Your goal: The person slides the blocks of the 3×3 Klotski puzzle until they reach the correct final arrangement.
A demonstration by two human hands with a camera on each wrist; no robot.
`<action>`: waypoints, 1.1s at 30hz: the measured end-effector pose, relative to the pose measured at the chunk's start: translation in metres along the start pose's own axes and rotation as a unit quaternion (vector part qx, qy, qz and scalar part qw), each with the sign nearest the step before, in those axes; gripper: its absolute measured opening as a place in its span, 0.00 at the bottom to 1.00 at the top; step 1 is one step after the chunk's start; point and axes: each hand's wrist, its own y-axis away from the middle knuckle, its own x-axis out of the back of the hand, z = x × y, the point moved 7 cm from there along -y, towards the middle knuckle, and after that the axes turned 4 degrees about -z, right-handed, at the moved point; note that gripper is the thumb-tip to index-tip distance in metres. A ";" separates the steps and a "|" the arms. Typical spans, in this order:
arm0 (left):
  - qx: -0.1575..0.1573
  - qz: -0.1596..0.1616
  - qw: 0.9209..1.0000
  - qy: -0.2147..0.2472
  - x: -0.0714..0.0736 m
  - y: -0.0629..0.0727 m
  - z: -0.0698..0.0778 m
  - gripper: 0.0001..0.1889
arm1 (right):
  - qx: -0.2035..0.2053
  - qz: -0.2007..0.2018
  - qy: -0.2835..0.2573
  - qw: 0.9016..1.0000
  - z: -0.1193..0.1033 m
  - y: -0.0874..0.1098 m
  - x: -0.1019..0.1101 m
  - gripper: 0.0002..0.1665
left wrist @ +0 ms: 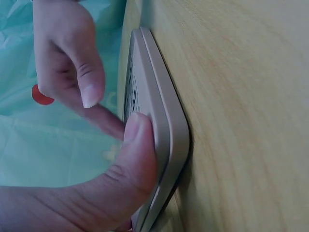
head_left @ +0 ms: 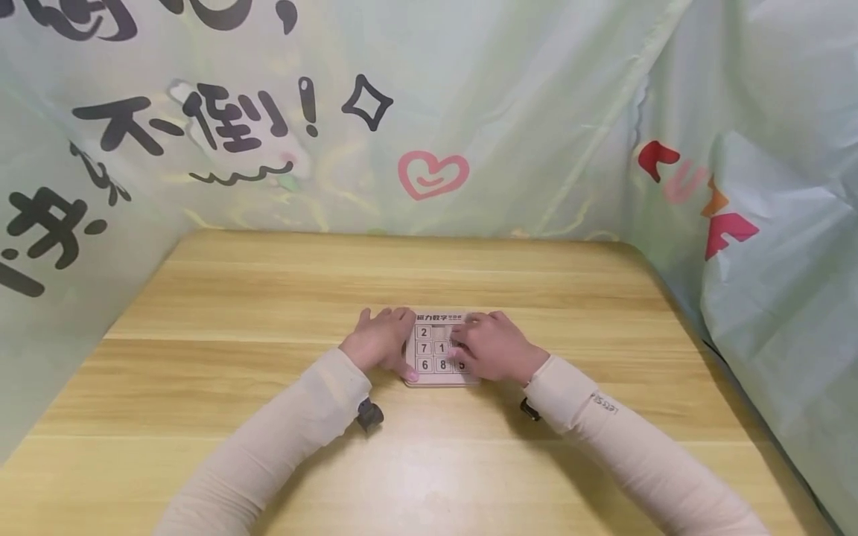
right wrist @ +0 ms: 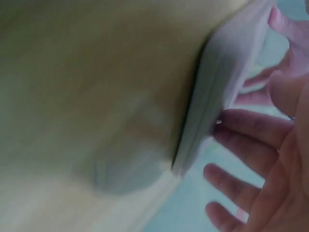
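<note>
A pale sliding number puzzle point(head_left: 432, 357) lies flat on the table, with black digits on square tiles. The tiles 2, 7, 1, 6 and 8 can be read in the head view; a tileless slot shows beside the 2. My left hand point(head_left: 382, 339) holds the puzzle's left side, its thumb point(left wrist: 137, 154) on the near corner and its fingers towards the far corner. Over the right-hand tiles is my right hand point(head_left: 496, 346), fingertips at the board and covering part of it. In the right wrist view, its fingers point(right wrist: 246, 135) look loosely bent, pinching nothing.
The wood-grain table point(head_left: 268, 298) extends around the puzzle on every side. Printed cloth point(head_left: 523, 112) hangs behind it and along both sides. Dark wrist devices point(head_left: 369, 414) sit beneath the sleeve cuffs.
</note>
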 end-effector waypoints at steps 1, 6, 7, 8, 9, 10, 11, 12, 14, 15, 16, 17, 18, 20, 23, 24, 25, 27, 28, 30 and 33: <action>0.000 0.000 1.000 -0.001 0.000 0.000 0.000 0.54 | -0.006 0.009 0.001 1.000 0.002 0.001 0.001 0.21; 0.003 -0.001 1.000 -0.007 0.000 0.000 -0.001 0.54 | 0.046 0.000 -0.033 0.998 -0.007 0.007 0.002 0.20; 0.003 -0.001 1.000 -0.007 0.000 0.000 0.000 0.54 | 0.059 -0.006 -0.039 0.997 -0.011 0.007 0.001 0.22; 0.003 -0.001 1.000 -0.008 0.001 0.000 0.000 0.54 | 0.068 -0.009 -0.038 0.997 -0.013 0.007 0.001 0.23; 0.003 0.000 1.000 -0.007 0.002 0.000 0.000 0.54 | 0.071 -0.010 -0.032 0.997 -0.015 0.007 0.001 0.23; 0.003 0.000 1.000 -0.008 0.002 0.000 0.000 0.55 | 0.065 -0.012 -0.020 0.998 -0.016 0.006 0.000 0.24; 0.003 0.000 1.000 -0.008 0.003 0.000 0.000 0.55 | 0.057 -0.011 -0.010 0.998 -0.016 0.004 0.000 0.25; 0.003 0.000 1.000 -0.007 0.003 0.000 0.001 0.55 | 0.049 -0.011 -0.001 0.999 -0.016 0.003 0.000 0.26; 0.004 -0.002 1.000 -0.006 0.003 0.000 0.001 0.55 | 0.041 -0.021 0.009 0.999 -0.018 0.001 -0.002 0.29; 0.004 -0.004 1.000 -0.006 0.003 0.000 0.001 0.55 | 0.045 -0.028 0.004 0.999 -0.020 0.000 -0.002 0.30; 0.003 -0.004 1.000 -0.007 0.003 0.001 0.001 0.55 | 0.052 -0.035 -0.003 0.998 -0.023 -0.001 -0.003 0.30; 0.003 -0.005 1.000 -0.008 0.003 0.001 0.001 0.55 | 0.062 -0.041 -0.010 0.997 -0.026 -0.001 -0.003 0.30; 0.003 -0.005 1.000 -0.009 0.003 0.001 0.001 0.54 | 0.073 -0.044 -0.015 0.996 -0.029 0.000 -0.003 0.30; 0.004 -0.004 1.000 -0.011 0.003 0.001 0.000 0.54 | 0.090 -0.038 -0.017 0.995 -0.032 0.000 -0.001 0.27; 0.005 -0.001 1.000 -0.007 0.005 0.001 0.000 0.55 | 0.080 -0.001 -0.003 0.997 -0.027 0.001 0.005 0.20; 0.005 0.000 1.000 -0.005 0.005 0.001 0.000 0.55 | 0.072 0.012 0.000 0.997 -0.025 0.001 0.008 0.17; 0.003 0.001 1.000 -0.003 0.005 0.001 0.000 0.55 | 0.069 0.025 -0.002 0.997 -0.022 0.000 0.009 0.15; 0.002 -0.001 1.000 -0.002 0.005 0.001 0.001 0.55 | 0.067 0.033 -0.011 0.997 -0.019 -0.002 0.009 0.14; 0.001 -0.002 1.000 -0.003 0.004 0.001 0.001 0.55 | 0.068 0.028 -0.017 0.997 -0.019 -0.003 0.008 0.16; 0.002 -0.004 1.000 -0.006 0.004 0.001 0.001 0.55 | 0.077 0.012 -0.023 0.997 -0.022 -0.008 0.004 0.22; 0.003 -0.007 1.000 -0.008 0.002 0.002 0.001 0.54 | 0.072 -0.026 -0.026 0.997 -0.027 -0.012 -0.002 0.28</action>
